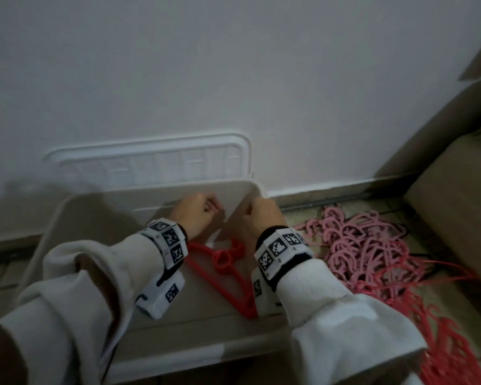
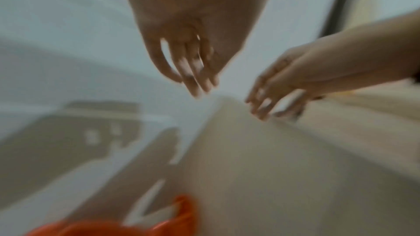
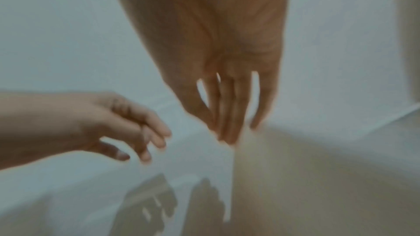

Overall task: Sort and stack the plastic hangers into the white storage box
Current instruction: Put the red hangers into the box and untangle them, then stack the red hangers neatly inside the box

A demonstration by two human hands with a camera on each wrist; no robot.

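Observation:
The white storage box (image 1: 161, 190) stands on the floor against the wall. Red plastic hangers (image 1: 225, 269) lie stacked on its bottom, and they show as a red blur (image 2: 109, 225) in the left wrist view. My left hand (image 1: 203, 211) (image 2: 195, 82) and right hand (image 1: 257, 215) (image 3: 227, 128) hover side by side over the box's far right corner (image 3: 234, 150). Both have relaxed, loosely extended fingers and hold nothing. Each hand also appears in the other wrist view: the right hand (image 2: 268, 101) and the left hand (image 3: 145, 143).
The box's lid (image 1: 150, 159) leans against the white wall behind it. On the floor to the right lies a tangled pile of pink hangers (image 1: 367, 240), with more red hangers (image 1: 444, 337) nearer me. A beige carton (image 1: 456, 207) stands at the far right.

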